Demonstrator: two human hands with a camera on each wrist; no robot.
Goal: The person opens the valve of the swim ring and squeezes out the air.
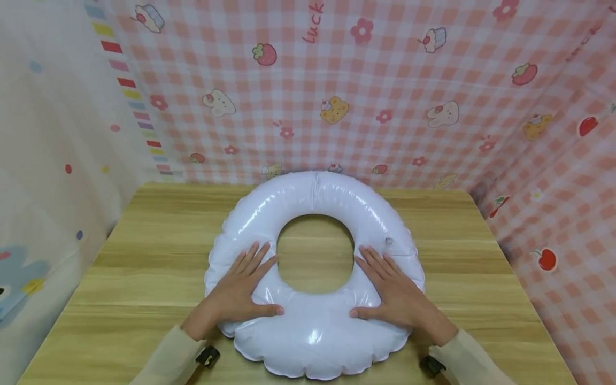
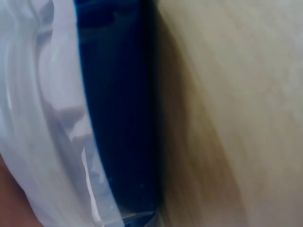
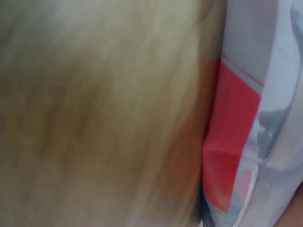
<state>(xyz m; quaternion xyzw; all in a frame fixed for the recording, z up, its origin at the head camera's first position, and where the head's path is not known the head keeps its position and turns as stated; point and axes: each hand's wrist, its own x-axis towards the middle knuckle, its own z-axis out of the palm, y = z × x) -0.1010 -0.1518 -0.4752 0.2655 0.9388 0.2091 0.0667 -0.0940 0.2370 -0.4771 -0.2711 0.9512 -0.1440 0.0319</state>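
A white inflatable swim ring [image 1: 313,334] lies flat on the wooden table, its round hole towards the back and its wide part at the front. My left hand [image 1: 240,286] rests on the ring's left side, fingers straight and spread, thumb pointing inward. Mirroring it, my right hand [image 1: 392,291] lies on the right side with straight fingers. A small round valve [image 1: 389,241] shows just beyond the right fingertips. Seen from the left wrist, the ring's underside has a dark blue band [image 2: 118,104]; from the right wrist, a red patch [image 3: 232,137] appears.
The wood-grained table [image 1: 159,256] extends to both sides of the ring. Behind it hangs a pink checked cloth [image 1: 298,80] with cartoon prints, continuing along the right. A pale printed cloth [image 1: 62,139] hangs on the left.
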